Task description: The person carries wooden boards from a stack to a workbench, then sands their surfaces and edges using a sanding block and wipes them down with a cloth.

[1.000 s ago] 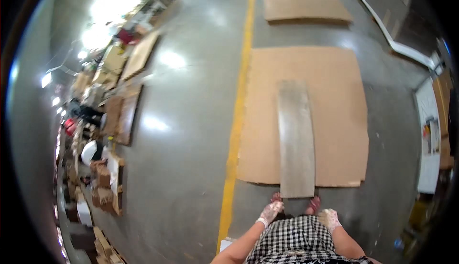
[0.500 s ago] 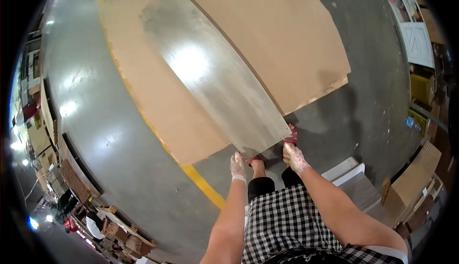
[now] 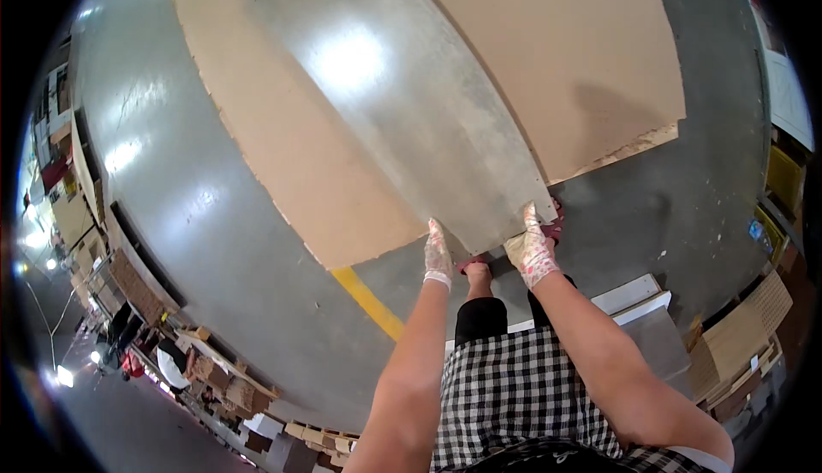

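Observation:
A long grey metal sheet (image 3: 402, 105) lies over a large brown cardboard sheet (image 3: 282, 148) on the concrete floor. My left hand (image 3: 437, 255), in a patterned white glove, grips the sheet's near edge at its left corner. My right hand (image 3: 531, 250), gloved the same way, grips the near right corner. The sheet's near end is raised toward me. My feet in red sandals (image 3: 479, 263) stand just below that edge.
A yellow floor line (image 3: 368, 302) runs out from under the cardboard. Stacked boards and boxes (image 3: 128, 285) line the left side. A white and grey panel stack (image 3: 651, 310) and cardboard boxes (image 3: 745, 327) lie at the right.
My head has dipped closer and turned, so the sheet looms larger. Both hands stay on its near edge, now lifted higher than before.

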A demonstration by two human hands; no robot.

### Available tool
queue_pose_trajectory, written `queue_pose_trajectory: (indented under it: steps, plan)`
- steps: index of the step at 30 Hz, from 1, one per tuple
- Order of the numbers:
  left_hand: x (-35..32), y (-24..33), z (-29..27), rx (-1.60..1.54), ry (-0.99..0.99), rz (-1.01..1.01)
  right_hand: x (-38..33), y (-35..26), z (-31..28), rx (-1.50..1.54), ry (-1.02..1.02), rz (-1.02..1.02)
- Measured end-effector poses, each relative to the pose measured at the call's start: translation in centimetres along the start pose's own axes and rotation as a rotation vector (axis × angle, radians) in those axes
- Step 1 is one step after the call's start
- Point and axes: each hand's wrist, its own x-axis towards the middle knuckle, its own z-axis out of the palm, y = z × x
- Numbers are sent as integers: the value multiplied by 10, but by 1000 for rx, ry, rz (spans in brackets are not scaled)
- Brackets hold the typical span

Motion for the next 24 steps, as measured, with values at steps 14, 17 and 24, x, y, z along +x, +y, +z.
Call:
queue_pose_trajectory:
  steps: [14,17,24]
  plan:
    - [3,-102,-5,-206,-177,303,-65,-61,-13,-241,-251,-136]
    - [-49,-100,12,-72,-187,224,-99,-82,-20,-71,-253,-182]
    - [-50,-41,-43,-147,-204,271,-126,-33,12,-448,-340,-453]
